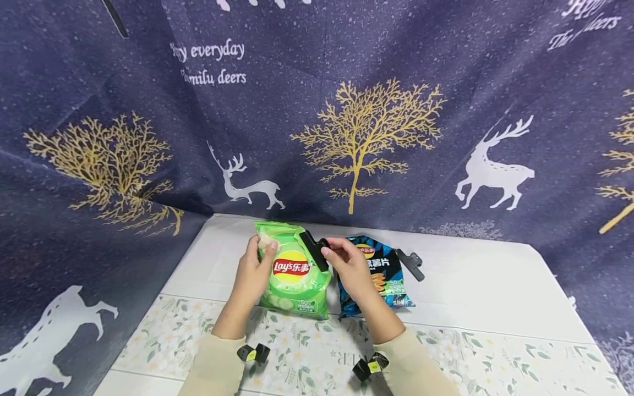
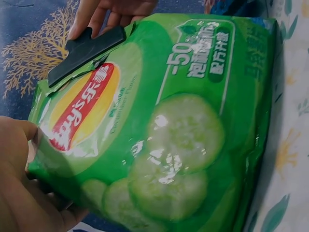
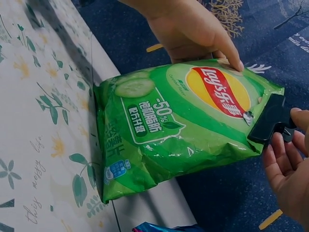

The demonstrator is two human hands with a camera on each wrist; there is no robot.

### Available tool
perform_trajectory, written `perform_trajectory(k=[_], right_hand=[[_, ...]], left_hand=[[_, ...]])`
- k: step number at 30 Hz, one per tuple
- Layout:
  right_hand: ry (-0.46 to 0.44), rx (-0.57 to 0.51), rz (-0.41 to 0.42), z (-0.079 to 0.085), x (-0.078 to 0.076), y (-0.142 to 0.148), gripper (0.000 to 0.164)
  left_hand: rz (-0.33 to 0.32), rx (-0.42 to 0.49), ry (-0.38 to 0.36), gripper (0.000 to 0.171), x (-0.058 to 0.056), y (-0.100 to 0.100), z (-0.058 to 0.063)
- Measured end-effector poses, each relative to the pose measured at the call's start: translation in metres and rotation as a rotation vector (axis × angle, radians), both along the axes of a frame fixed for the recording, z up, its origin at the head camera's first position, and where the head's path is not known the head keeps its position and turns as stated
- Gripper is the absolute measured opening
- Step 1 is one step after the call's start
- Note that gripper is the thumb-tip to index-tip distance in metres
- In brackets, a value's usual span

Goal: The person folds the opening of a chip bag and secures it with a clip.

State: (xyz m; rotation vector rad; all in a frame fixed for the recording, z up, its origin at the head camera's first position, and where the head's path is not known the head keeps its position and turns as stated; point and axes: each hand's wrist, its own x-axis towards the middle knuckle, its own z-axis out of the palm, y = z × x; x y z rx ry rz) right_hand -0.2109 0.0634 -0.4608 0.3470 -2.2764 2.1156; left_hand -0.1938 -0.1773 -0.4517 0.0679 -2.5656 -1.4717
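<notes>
A green Lay's chip bag (image 1: 292, 286) stands on the table, tilted in the head view. My left hand (image 1: 256, 267) grips its left side, thumb across the front. Across the bag's upper right corner sits a black bag clip (image 1: 314, 251), its jaws closed over the folded edge. My right hand (image 1: 349, 264) pinches the clip's handle between thumb and fingers. In the right wrist view the clip (image 3: 267, 120) lies across the bag's top edge, the right hand (image 3: 289, 164) at its handle. The left wrist view shows the printed front (image 2: 188, 135) of the bag.
Just right of the green bag lies a dark blue chip bag (image 1: 381, 275), partly behind the right hand and forearm. A second black clip (image 1: 410, 264) is fastened at its right upper edge. A floral cloth (image 1: 495, 352) covers the near table; a navy deer-print curtain (image 1: 396, 49) hangs behind.
</notes>
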Motion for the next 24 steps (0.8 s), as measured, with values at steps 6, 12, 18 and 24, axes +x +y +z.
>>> perform_trajectory(k=[6, 12, 18, 24], right_hand=[[0.016, 0.017, -0.003, -0.0017, -0.0009, 0.0, 0.038], [0.009, 0.013, 0.02, -0.0046, -0.003, 0.0024, 0.038], [-0.035, 0.044, 0.051, -0.0053, -0.0027, 0.006, 0.043], [-0.068, 0.056, 0.058, -0.007, -0.0047, 0.0072, 0.044]], left_hand=[[0.006, 0.003, 0.001, 0.069, 0.0002, 0.0024, -0.0039], [0.007, 0.014, -0.015, 0.072, -0.0009, 0.0029, -0.0051], [-0.005, 0.027, -0.031, 0.078, -0.0032, 0.003, -0.0065], [-0.002, 0.031, -0.048, 0.08, -0.0059, 0.0025, -0.0093]])
